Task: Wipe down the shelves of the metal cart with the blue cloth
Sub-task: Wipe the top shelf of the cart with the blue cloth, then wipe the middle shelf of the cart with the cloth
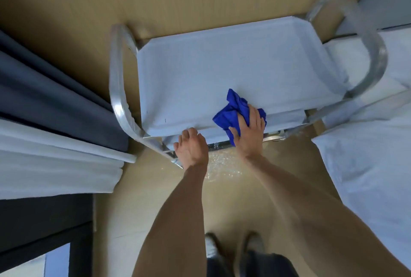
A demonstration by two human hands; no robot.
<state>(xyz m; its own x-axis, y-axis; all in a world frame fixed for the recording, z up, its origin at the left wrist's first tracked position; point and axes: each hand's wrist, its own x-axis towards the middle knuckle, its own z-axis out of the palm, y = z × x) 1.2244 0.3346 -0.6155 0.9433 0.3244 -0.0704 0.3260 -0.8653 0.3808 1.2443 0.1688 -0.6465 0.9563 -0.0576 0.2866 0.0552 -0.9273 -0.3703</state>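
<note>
The metal cart [222, 65] stands in front of me, its pale top shelf seen from above, with curved steel handles at both ends. A crumpled blue cloth [233, 110] lies on the shelf's near right edge. My right hand [249, 132] presses down on the cloth with fingers spread over it. My left hand [191, 147] holds the near rim of the top shelf, fingers curled over the edge. The lower shelves are hidden under the top one.
Grey and white curtains [55, 121] hang at the left. A bed with white bedding [378, 154] lies at the right, close to the cart's right handle [373, 49]. A tan wall is behind the cart. My feet [233, 247] stand on the beige floor.
</note>
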